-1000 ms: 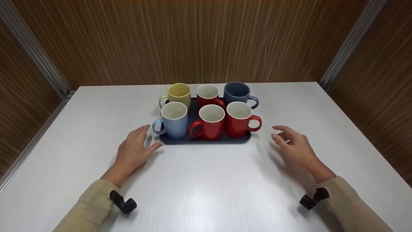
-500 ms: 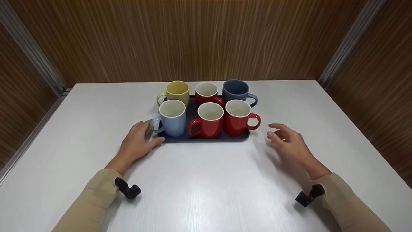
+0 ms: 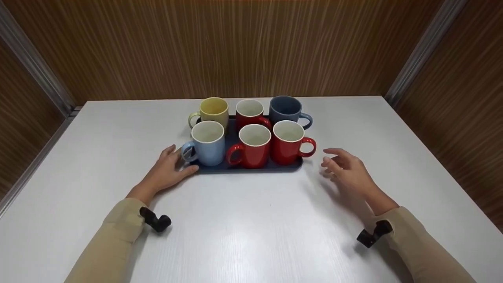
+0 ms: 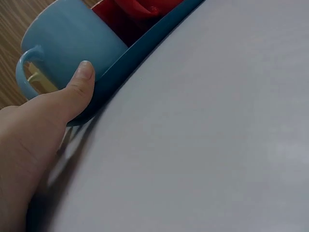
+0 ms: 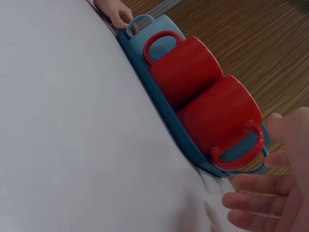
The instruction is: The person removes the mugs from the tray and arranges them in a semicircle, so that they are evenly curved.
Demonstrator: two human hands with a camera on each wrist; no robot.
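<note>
- A dark blue tray (image 3: 251,168) sits on the white table (image 3: 251,228), near its middle and toward the far side, carrying 6 mugs in 2 rows of 3.
- Front row: a light blue mug (image 3: 207,143) at the left, a red mug (image 3: 253,146) in the middle, another red mug (image 3: 289,142) at the right. Back row: a yellow mug (image 3: 213,111), a third red mug (image 3: 249,112), a dark blue mug (image 3: 285,110).
- The left hand (image 3: 167,173) lies at the tray's near left corner. Its thumb (image 4: 81,87) presses against the tray's rim, just beside the light blue mug's handle; whether the fingers curl under the edge cannot be told.
- The right hand (image 3: 347,171) hovers near the tray's right end, fingers spread and relaxed, touching nothing, with a gap between it and the rim.
- Judged by looks, the mugs are ceramic: hard, smooth and breakable. 6 of them would make the tray heavy.
- The tray looks thin, stiff and slick, with a low rim, so the mugs could slide or knock together if it tilts.
- The 2 short ends seem the best holds, thumbs over the rim and fingers beneath, with the tray kept level.
- The handles jutting past the left and right ends crowd those holds.
</note>
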